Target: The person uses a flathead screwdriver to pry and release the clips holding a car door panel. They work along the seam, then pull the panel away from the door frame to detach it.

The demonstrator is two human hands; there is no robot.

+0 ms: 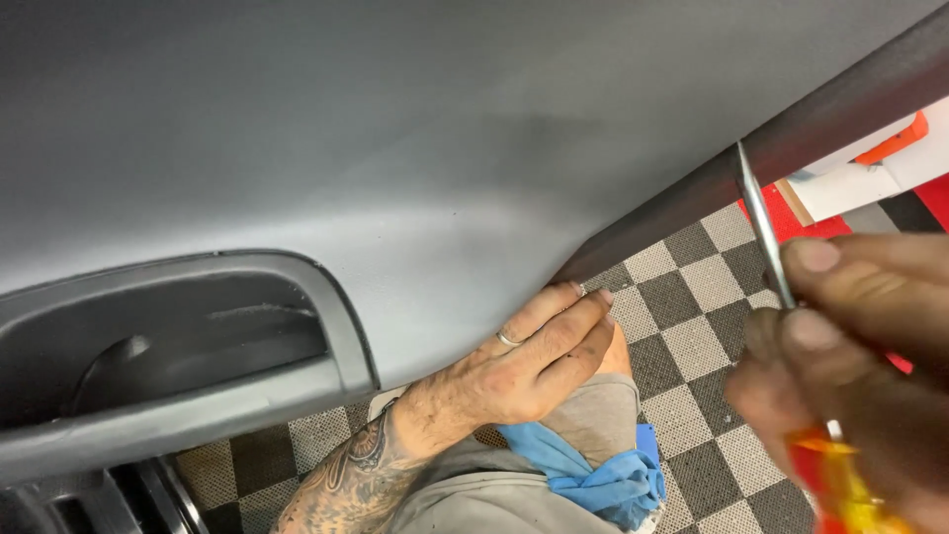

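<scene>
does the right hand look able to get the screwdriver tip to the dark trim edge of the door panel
Probably yes. The right hand holds the screwdriver with its tip already at the dark trim, nothing between them. The left hand sits lower on the panel edge, out of the way.

Matte grey door panel (415, 129) with a darker charcoal trim strip (791, 133) and dark grey handle recess (178, 346); black-and-beige checkered floor (692, 326); bright blue cloth (603, 480); silver-shafted screwdriver (766, 232) with red-and-yellow handle; tattooed left hand (534, 361) wearing a silver ring (507, 339)
</scene>
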